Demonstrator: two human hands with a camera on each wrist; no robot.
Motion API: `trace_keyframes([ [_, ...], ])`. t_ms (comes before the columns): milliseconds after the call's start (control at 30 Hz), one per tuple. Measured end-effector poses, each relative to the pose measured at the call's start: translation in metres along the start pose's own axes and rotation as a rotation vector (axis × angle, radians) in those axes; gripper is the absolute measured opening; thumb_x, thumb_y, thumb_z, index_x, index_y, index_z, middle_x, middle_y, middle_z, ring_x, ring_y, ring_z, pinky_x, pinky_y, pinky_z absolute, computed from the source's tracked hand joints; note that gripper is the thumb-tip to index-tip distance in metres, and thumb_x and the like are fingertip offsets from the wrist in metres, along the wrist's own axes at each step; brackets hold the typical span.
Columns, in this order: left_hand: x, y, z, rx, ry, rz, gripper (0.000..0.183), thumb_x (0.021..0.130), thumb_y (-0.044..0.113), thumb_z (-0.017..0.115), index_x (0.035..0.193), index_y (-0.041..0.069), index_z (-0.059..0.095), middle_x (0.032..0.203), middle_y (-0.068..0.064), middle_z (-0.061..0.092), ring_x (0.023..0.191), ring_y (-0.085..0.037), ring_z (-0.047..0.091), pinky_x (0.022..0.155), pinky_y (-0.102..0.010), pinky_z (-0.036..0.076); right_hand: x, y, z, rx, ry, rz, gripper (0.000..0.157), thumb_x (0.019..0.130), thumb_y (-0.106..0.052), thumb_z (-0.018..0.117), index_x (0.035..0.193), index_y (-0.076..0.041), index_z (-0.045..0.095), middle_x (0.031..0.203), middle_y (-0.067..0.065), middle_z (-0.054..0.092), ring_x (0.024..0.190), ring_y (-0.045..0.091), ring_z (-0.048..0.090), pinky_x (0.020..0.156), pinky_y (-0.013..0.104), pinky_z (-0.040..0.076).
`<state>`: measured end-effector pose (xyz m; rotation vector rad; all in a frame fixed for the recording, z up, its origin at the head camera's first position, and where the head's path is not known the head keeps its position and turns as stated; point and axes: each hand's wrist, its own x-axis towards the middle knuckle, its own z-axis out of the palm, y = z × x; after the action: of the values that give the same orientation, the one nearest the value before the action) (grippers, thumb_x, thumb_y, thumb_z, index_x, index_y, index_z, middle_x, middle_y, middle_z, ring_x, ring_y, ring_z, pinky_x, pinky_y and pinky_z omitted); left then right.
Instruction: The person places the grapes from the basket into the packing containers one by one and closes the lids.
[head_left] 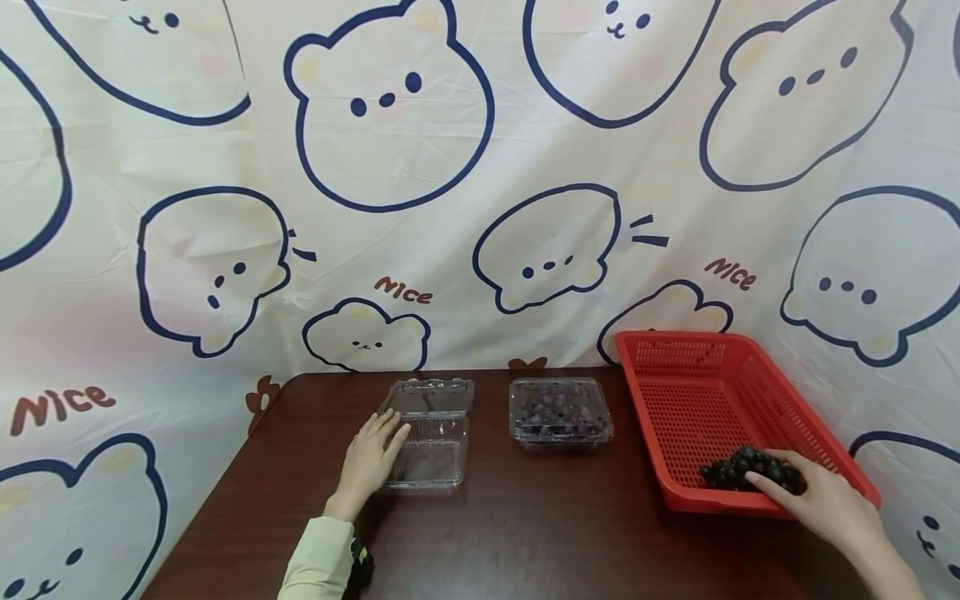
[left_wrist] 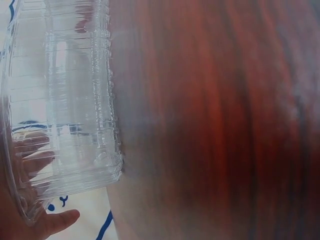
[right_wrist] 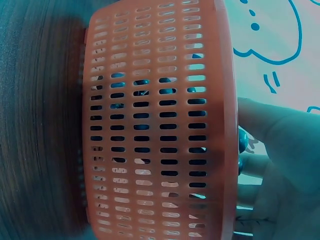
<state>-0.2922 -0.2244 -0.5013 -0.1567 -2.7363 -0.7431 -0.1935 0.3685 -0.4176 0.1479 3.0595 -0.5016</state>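
Note:
In the head view, my left hand (head_left: 369, 461) rests at the left side of a clear plastic clamshell box (head_left: 431, 450), fingers fairly straight. The box lies with its lid folded back. Through its clear wall in the left wrist view, the fingers (left_wrist: 37, 160) show beside the box (left_wrist: 75, 110). On the right, my right hand (head_left: 825, 500) grips a bunch of dark grapes (head_left: 750, 468) at the near end of a red plastic basket (head_left: 738, 502). The right wrist view shows the hand (right_wrist: 275, 165) over the basket's rim, grapes mostly hidden behind the slotted wall.
A second clamshell box (head_left: 560, 410), closed and filled with dark round fruit, stands between the open box and the basket. A dark wooden table (head_left: 525, 533) bears everything. Behind it hangs a cloth (head_left: 450, 250) printed with cartoon bears.

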Motion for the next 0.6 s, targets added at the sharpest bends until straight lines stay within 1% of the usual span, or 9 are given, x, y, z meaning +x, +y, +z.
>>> trace_keyframes([
  [200, -0.0007, 0.0015, -0.0007, 0.023, -0.005, -0.005, 0.061, 0.089, 0.054, 0.03, 0.131, 0.012, 0.042, 0.137, -0.008, 0.036, 0.129, -0.031, 0.023, 0.096, -0.059, 0.021, 0.0026, 0.0018, 0.0008, 0.011, -0.011, -0.022, 0.086, 0.075, -0.067, 0.044, 0.128, 0.001, 0.036, 0.115, 0.038, 0.041, 0.097, 0.053, 0.041, 0.062, 0.062, 0.038],
  [300, -0.0012, 0.002, -0.0018, 0.03, -0.001, -0.009, 0.061, 0.089, 0.054, 0.03, 0.13, 0.012, 0.043, 0.137, -0.009, 0.036, 0.129, -0.03, 0.023, 0.097, -0.059, 0.021, 0.0048, 0.0016, 0.0023, 0.031, 0.011, -0.048, 0.085, 0.075, -0.064, 0.048, 0.127, 0.003, 0.037, 0.116, 0.038, 0.041, 0.098, 0.054, 0.04, 0.064, 0.063, 0.038],
  [467, -0.0012, 0.0025, -0.001, 0.027, -0.007, -0.011, 0.058, 0.09, 0.052, 0.032, 0.131, 0.012, 0.042, 0.137, -0.009, 0.036, 0.129, -0.03, 0.023, 0.096, -0.059, 0.021, 0.0069, 0.0007, 0.0033, 0.064, 0.057, -0.072, 0.082, 0.074, -0.06, 0.054, 0.124, 0.004, 0.04, 0.112, 0.039, 0.044, 0.096, 0.052, 0.044, 0.064, 0.06, 0.041],
  [600, -0.0009, 0.0041, 0.0, 0.018, -0.016, -0.014, 0.057, 0.09, 0.05, 0.034, 0.131, 0.012, 0.042, 0.137, -0.009, 0.036, 0.13, -0.029, 0.022, 0.097, -0.059, 0.02, 0.0076, 0.0002, 0.0044, 0.084, 0.073, -0.057, 0.081, 0.072, -0.059, 0.057, 0.123, 0.003, 0.041, 0.11, 0.038, 0.046, 0.093, 0.051, 0.046, 0.062, 0.058, 0.042],
])
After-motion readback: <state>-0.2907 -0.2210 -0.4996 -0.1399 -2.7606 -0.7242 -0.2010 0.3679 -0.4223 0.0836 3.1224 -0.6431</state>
